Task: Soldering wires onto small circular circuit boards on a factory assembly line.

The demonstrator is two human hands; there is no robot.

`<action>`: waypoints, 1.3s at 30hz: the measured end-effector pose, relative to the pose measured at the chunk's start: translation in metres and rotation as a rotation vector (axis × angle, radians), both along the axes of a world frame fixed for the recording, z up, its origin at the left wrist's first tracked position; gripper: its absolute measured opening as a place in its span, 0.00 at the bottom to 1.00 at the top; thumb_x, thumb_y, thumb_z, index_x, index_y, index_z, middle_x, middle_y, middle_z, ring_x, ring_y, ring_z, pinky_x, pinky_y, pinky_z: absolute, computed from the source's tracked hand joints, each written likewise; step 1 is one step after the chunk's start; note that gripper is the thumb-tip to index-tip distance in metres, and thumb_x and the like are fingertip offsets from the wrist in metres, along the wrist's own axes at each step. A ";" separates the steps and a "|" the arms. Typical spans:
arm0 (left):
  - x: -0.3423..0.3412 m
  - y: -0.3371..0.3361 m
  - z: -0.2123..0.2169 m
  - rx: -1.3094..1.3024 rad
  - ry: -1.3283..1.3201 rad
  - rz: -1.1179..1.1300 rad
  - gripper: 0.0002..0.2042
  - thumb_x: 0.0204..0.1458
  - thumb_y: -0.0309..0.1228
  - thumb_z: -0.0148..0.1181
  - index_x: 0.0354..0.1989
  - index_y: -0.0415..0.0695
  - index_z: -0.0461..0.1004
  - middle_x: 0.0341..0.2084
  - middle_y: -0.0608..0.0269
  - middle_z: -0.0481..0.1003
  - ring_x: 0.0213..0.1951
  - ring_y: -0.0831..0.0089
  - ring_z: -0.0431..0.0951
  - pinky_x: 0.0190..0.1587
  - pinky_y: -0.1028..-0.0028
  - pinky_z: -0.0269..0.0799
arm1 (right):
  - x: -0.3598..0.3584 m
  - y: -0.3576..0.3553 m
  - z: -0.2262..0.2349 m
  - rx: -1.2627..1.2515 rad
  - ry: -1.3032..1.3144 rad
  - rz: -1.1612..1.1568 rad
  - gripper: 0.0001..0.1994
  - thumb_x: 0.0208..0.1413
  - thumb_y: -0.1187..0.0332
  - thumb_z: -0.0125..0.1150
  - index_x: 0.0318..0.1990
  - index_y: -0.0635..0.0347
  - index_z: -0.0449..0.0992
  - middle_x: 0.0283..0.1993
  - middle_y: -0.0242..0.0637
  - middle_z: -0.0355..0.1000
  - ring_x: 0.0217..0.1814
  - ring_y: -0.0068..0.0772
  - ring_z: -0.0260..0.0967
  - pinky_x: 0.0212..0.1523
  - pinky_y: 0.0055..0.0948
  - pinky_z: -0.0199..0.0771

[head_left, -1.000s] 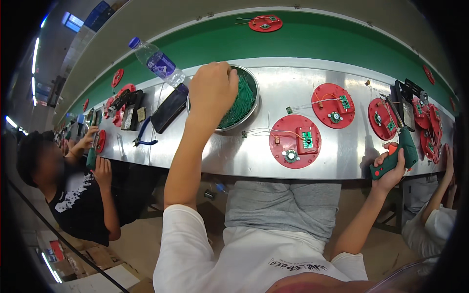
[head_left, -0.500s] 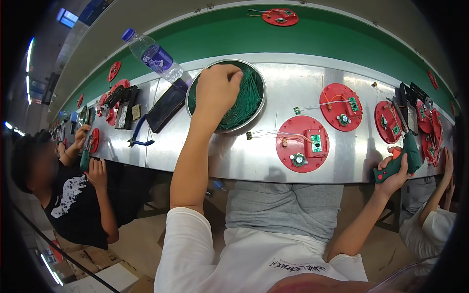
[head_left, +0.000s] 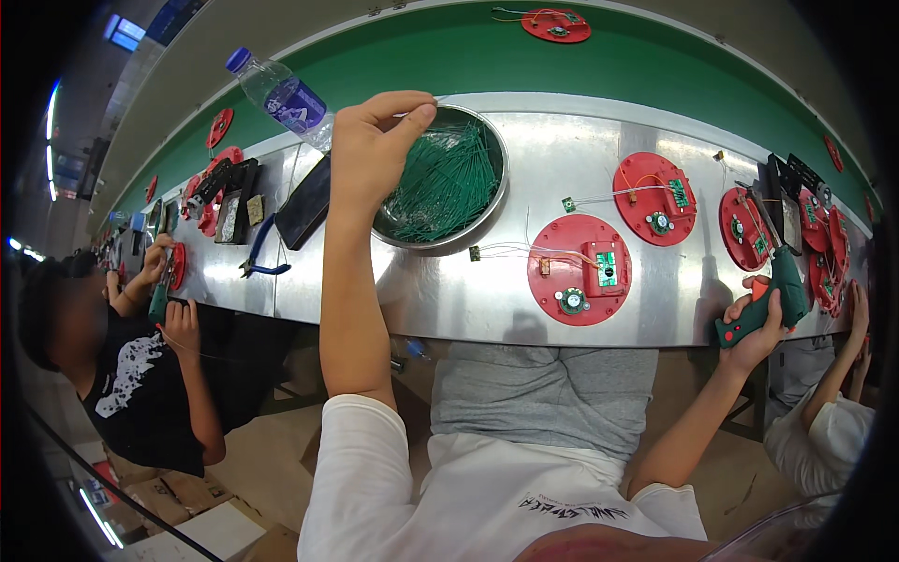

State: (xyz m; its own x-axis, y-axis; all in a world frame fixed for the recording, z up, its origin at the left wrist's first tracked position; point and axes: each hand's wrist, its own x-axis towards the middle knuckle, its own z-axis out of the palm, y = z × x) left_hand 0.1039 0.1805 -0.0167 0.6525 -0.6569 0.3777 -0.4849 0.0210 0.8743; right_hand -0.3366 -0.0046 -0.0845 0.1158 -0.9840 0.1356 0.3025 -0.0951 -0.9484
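Observation:
My left hand (head_left: 379,155) is raised over the left rim of a round metal bowl (head_left: 502,187), thumb and forefinger pinched on a thin wire that barely shows at the fingertips. A heap of thin green wires (head_left: 445,187) fills the bowl. Off to the right, my right hand (head_left: 757,337) grips a dark green pistol-shaped soldering gun (head_left: 789,290), its long tip pointing up and away. Between my hands lie two red round plates, a near one (head_left: 562,304) and a farther one (head_left: 640,220), each with small green circuit boards and loose wires. Another red plate (head_left: 740,234) lies beside the gun's tip.
Left of the bowl are a water bottle (head_left: 295,101), a dark phone (head_left: 302,208) and blue-handled pliers (head_left: 260,251). Co-workers sit on both sides; the left one's hand (head_left: 181,328) holds a similar tool. Dark holders (head_left: 782,201) stand right. A red plate (head_left: 556,25) rests on the green strip.
My left hand has risen out of the bowl and moved left, uncovering the green wires. My right hand and the soldering gun stay nearly in place.

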 end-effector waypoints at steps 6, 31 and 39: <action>-0.017 -0.002 0.006 -0.178 0.035 -0.126 0.08 0.56 0.25 0.66 0.41 0.36 0.82 0.33 0.59 0.83 0.34 0.77 0.81 0.39 0.81 0.76 | -0.008 -0.006 -0.006 -0.057 -0.064 0.118 0.17 0.68 0.59 0.44 0.47 0.69 0.68 0.38 0.43 0.70 0.18 0.23 0.63 0.16 0.23 0.64; -0.186 0.010 -0.068 -0.079 -0.524 -0.107 0.05 0.43 0.21 0.67 0.29 0.40 0.79 0.23 0.60 0.76 0.22 0.63 0.75 0.25 0.68 0.69 | -0.016 0.086 0.014 -0.380 0.491 0.544 0.12 0.39 0.78 0.67 0.35 0.68 0.78 0.32 0.42 0.75 0.28 0.39 0.74 0.32 0.28 0.74; -0.186 0.010 -0.070 -0.053 -0.513 -0.104 0.05 0.42 0.21 0.67 0.29 0.40 0.80 0.23 0.60 0.77 0.22 0.63 0.75 0.25 0.68 0.70 | -0.014 0.088 0.021 -0.348 0.493 0.533 0.12 0.39 0.76 0.68 0.35 0.68 0.78 0.31 0.42 0.75 0.27 0.39 0.73 0.31 0.28 0.73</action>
State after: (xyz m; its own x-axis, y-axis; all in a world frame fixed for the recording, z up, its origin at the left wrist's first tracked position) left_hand -0.0817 0.1905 -0.0871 0.3072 -0.6800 0.6658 -0.8436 0.1293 0.5212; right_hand -0.3502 0.0832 -0.0639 0.6845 -0.6901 0.2350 -0.0554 -0.3707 -0.9271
